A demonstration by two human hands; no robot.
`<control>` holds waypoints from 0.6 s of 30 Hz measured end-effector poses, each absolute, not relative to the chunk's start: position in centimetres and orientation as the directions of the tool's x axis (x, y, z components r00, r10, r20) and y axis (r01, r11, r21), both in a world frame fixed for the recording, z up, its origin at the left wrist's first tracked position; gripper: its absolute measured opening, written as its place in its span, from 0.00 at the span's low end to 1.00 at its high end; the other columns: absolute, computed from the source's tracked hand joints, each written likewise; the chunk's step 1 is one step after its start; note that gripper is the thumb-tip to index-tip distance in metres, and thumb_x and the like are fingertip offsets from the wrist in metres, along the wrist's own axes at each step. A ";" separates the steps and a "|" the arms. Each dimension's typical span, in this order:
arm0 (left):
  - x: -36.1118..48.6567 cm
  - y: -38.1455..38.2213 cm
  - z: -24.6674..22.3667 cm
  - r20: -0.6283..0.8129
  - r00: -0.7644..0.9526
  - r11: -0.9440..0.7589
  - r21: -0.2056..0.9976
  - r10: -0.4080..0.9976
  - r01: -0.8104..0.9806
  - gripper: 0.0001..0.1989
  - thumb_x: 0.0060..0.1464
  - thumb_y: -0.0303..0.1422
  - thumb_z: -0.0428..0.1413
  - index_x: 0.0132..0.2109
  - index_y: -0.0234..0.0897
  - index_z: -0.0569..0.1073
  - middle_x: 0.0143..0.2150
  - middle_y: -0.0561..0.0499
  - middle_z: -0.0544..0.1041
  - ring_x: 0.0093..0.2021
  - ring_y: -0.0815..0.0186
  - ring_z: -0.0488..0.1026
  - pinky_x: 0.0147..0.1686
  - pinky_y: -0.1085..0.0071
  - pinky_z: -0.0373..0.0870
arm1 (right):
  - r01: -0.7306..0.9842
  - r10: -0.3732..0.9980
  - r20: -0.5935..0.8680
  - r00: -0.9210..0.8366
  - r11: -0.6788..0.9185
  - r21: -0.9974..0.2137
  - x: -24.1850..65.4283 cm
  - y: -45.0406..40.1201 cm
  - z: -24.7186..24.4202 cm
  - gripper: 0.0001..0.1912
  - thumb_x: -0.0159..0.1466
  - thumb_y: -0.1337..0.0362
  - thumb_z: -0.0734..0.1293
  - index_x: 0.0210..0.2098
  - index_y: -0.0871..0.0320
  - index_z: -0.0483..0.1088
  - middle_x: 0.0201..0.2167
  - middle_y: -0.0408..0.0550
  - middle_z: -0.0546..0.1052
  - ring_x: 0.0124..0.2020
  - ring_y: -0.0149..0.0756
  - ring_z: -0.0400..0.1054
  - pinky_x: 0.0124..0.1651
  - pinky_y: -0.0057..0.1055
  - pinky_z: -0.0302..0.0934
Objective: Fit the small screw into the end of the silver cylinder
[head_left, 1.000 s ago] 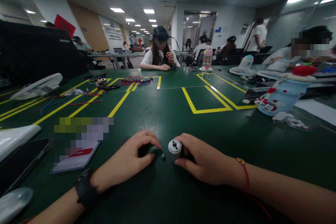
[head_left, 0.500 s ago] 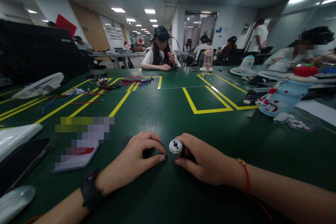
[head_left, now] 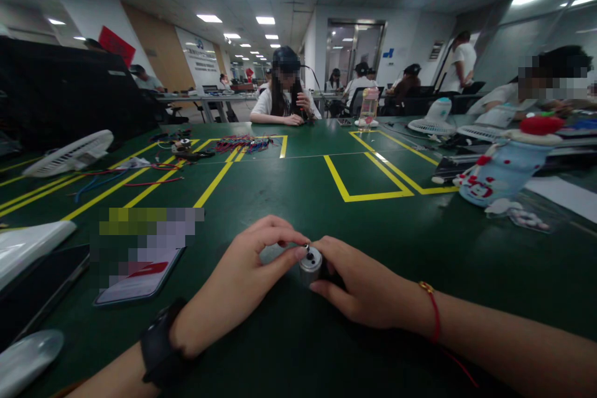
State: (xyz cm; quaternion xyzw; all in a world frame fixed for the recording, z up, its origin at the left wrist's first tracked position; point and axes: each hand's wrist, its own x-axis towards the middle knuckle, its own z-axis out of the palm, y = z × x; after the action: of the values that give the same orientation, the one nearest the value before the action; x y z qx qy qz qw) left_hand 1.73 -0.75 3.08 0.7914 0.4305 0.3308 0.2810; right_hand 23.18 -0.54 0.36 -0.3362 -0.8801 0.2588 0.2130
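A short silver metal cylinder point(head_left: 309, 275) with dark holes in its top face stands upright on the green table. My right hand point(head_left: 361, 283) grips its right side between thumb and fingers. Over its top edge, my left hand point(head_left: 252, 270) pinches a tiny metal piece point(head_left: 306, 247) between thumb and forefinger. That piece is at one of the holes; it is too small to tell its kind or whether it sits inside. The fingertips partly cover the top face.
To the left lie a phone point(head_left: 140, 280), a dark tablet-like slab point(head_left: 44, 289) and a white mouse point(head_left: 28, 360). Wires point(head_left: 245, 143) and a white fan point(head_left: 69, 152) are farther back. On the right stands a blue cup point(head_left: 506, 171). Across the table sits a person point(head_left: 284, 96).
My left hand has moved right and slightly up, bringing the tiny metal piece from beside the cylinder onto its top. The right hand keeps its grip on the cylinder.
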 end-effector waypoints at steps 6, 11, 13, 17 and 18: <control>2.1 -0.9 3.1 0.258 0.451 -0.481 0.722 0.854 0.497 0.08 0.61 0.30 0.54 0.43 0.46 0.77 0.43 0.54 0.72 0.44 0.65 0.70 0.45 0.67 0.67 | 0.478 0.699 0.215 -0.682 0.649 -0.592 23.1 -0.5 0.4 0.11 0.61 0.69 0.67 0.42 0.58 0.62 0.37 0.45 0.67 0.34 0.33 0.58 0.38 0.32 0.56; 2.0 -1.2 3.0 0.228 0.466 -0.472 0.712 0.855 0.519 0.10 0.62 0.31 0.53 0.47 0.46 0.76 0.44 0.53 0.72 0.45 0.65 0.70 0.47 0.66 0.66 | 0.473 0.696 0.211 -0.686 0.647 -0.598 23.1 -0.4 0.4 0.11 0.62 0.68 0.66 0.43 0.58 0.63 0.38 0.46 0.67 0.35 0.34 0.59 0.39 0.33 0.56; 2.0 -1.4 3.0 0.221 0.467 -0.469 0.711 0.856 0.524 0.11 0.62 0.31 0.52 0.48 0.46 0.75 0.44 0.53 0.71 0.45 0.65 0.70 0.47 0.66 0.67 | 0.471 0.694 0.209 -0.689 0.648 -0.599 23.1 -0.4 0.4 0.11 0.62 0.68 0.66 0.44 0.58 0.63 0.39 0.47 0.68 0.35 0.34 0.60 0.39 0.33 0.57; 1.7 -1.7 3.0 0.218 0.467 -0.466 0.716 0.857 0.520 0.12 0.63 0.32 0.51 0.49 0.46 0.75 0.45 0.53 0.71 0.46 0.64 0.70 0.47 0.66 0.66 | 0.479 0.699 0.197 -0.688 0.641 -0.599 23.2 -0.4 0.5 0.11 0.62 0.68 0.66 0.44 0.58 0.64 0.40 0.48 0.68 0.36 0.35 0.60 0.40 0.34 0.57; 1.7 -1.7 3.0 0.219 0.463 -0.463 0.720 0.859 0.517 0.11 0.63 0.32 0.51 0.49 0.46 0.75 0.45 0.53 0.72 0.46 0.64 0.70 0.47 0.66 0.66 | 0.483 0.701 0.192 -0.686 0.637 -0.601 23.2 -0.4 0.5 0.11 0.62 0.68 0.66 0.44 0.58 0.64 0.40 0.48 0.68 0.36 0.35 0.60 0.40 0.34 0.57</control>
State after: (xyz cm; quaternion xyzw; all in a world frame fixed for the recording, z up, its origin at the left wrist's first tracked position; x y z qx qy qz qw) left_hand 1.66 -1.71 2.99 0.8038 0.4277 0.2922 0.2926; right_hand 23.20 -0.44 0.50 -0.3364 -0.8802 0.2614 0.2090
